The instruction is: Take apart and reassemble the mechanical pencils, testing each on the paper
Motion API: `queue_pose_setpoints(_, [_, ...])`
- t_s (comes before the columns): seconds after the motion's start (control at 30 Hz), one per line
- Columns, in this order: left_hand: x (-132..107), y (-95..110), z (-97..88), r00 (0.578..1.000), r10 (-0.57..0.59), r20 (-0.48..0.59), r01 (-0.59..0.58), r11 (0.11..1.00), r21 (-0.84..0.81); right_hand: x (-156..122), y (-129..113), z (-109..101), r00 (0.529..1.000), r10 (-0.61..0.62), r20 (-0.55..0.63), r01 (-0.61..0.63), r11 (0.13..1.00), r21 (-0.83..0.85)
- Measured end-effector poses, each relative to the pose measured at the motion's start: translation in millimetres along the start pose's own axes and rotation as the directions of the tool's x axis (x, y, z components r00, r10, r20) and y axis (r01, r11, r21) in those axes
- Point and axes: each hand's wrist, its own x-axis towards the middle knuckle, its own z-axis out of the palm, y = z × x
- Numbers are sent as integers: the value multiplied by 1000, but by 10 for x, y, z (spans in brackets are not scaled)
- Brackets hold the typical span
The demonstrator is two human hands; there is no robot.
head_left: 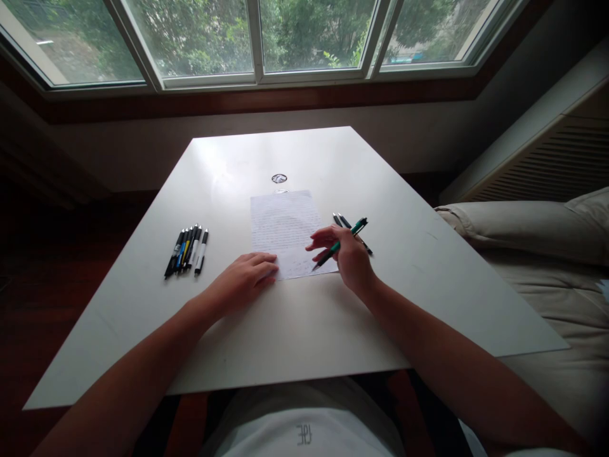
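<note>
A lined sheet of paper (284,222), covered with rows of handwriting, lies near the middle of the white table. My left hand (248,274) rests flat on its lower left corner, fingers stretched out. Between the fingers of my right hand (356,261) is a green and black pen (328,254), slanted, its tip at the lower part of the sheet. Whether the tip touches the paper I cannot tell. Just beyond my right hand lie a few dark pens (339,219), partly hidden by it.
Several pens (185,251) lie side by side at the left of the white table (228,158). A round cable hole (279,179) sits beyond the sheet. Behind the table is a window (204,38); a beige couch (514,279) stands at the right.
</note>
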Motion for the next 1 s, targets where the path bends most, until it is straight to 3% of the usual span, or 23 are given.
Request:
queue_pose_setpoints(0.17, [1, -7, 2, 1000, -1, 3, 1, 1000, 3, -123, 155, 168, 992, -4, 126, 31, 977, -211])
queue_pose_setpoints(0.3, [3, 2, -2, 1000, 1, -9, -1, 1000, 13, -185, 180, 269, 941, -189, 282, 279, 904, -325])
queue_pose_setpoints(0.37, [3, 6, -2, 1000, -1, -14, 1, 1000, 14, -207, 186, 296, 931, -211, 299, 317, 872, -373])
queue_pose_setpoints(0.6, [-4, -4, 1, 999, -10, -36, 9, 1000, -26, -253, 226, 346, 938, 22, 345, 113, 924, -366])
queue_pose_setpoints(1.0, [-7, 4, -9, 1000, -14, -13, 14, 1000, 9, -230, 233, 390, 939, 45, 340, 94, 919, -382])
